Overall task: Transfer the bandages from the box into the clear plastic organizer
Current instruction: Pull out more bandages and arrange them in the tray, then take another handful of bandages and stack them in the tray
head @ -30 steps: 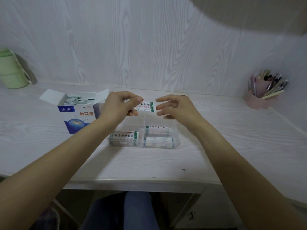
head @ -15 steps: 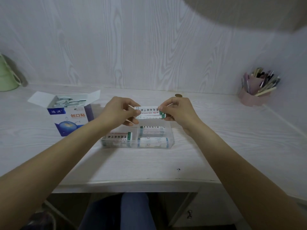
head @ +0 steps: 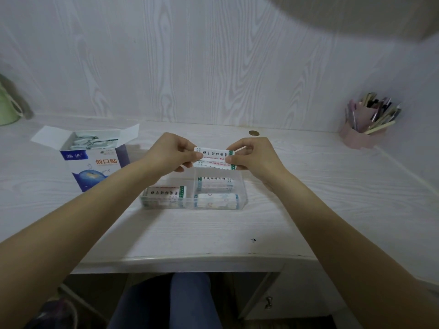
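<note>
A small stack of white bandages (head: pixel 213 157) with green end stripes is held level above the back of the clear plastic organizer (head: pixel 242 203). My left hand (head: pixel 169 153) pinches its left end and my right hand (head: pixel 251 154) pinches its right end. Three of the organizer's compartments hold bandage stacks: front left (head: pixel 164 194), back right (head: pixel 215 184) and front right (head: pixel 215 201). The open blue-and-white bandage box (head: pixel 95 162) stands to the left with more wrapped bandages (head: pixel 88 142) inside.
A pink pen holder (head: pixel 365 129) full of pens stands at the back right. A green container (head: pixel 6 110) sits at the far left edge. A small coin (head: pixel 253 133) lies near the wall. The desk's front edge (head: pixel 190 260) runs below the organizer.
My right hand closed in and took the right end of the bandage stack, which my left hand alone held before. Both hands now hold it over the organizer.
</note>
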Tool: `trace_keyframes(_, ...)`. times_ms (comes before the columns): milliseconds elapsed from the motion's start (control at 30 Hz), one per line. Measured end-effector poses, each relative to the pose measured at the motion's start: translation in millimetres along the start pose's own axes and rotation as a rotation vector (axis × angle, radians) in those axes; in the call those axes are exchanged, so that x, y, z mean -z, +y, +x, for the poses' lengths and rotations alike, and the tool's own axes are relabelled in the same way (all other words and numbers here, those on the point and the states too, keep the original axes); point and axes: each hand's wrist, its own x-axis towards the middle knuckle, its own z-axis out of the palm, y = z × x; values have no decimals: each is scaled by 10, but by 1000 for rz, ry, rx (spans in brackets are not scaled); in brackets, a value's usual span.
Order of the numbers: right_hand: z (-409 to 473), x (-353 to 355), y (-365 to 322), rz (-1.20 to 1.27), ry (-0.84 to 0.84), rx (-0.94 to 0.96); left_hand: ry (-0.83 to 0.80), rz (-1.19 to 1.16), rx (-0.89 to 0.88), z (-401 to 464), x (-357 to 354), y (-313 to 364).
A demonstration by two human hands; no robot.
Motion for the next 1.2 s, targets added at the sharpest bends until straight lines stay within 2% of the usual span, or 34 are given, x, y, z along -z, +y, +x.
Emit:
trace_keyframes(233,-1,-3,12,52,20,-51,57,-40,-17,-73,58,10)
trace_keyframes(367,6,44,44,9,23,-68,238,-81,-64,-110,167,-22)
trace_keyframes(500,16,-1,97,-228,-27,-63,385,-147,-71,-102,204,-46)
trace_keyframes(767,27,-244,22,-687,-110,107,319,-132,-86,-56,115,-45)
trace_keyframes(1000,52,-335,50,-952,-123,138,243,-129,-81,-84,101,-45)
trace_keyframes(1067,49,-284,47,-863,-100,114,231,-131,-79,-93,107,-42)
trace_keyframes(1100,47,-245,25,-736,-43,82,226,-126,-79,-95,110,-40)
trace_keyframes(1167,16,-138,-62,-342,76,-73,213,-101,-80,-101,107,-37)
trace_keyframes(1200,-7,-83,-114,-156,66,-187,202,-85,-87,-103,94,-33)
